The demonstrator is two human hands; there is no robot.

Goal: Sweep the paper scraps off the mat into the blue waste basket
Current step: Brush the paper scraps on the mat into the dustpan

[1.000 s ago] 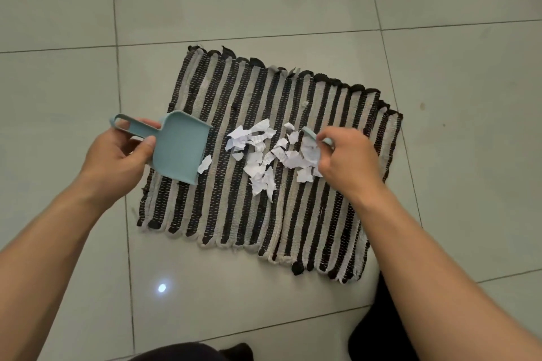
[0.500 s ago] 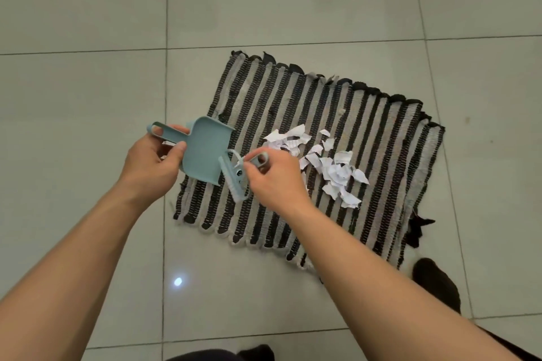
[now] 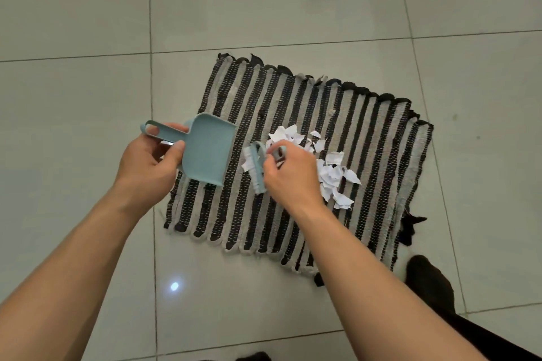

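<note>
— What have your hands got?

— My left hand (image 3: 148,165) is clamped on the handle of the pale blue dustpan (image 3: 208,152), its open lip resting on the left part of the striped mat (image 3: 369,132). My right hand (image 3: 289,174) has its grip closed on the small brush (image 3: 258,170), bristles down on the mat just beside the pan.

— And the scraps?

— The white paper scraps (image 3: 331,171) lie in a loose heap near the mat's middle, toward its right edge (a few touch my right hand). The mat lies on the tiled floor (image 3: 88,38). No basket in my view.
</note>
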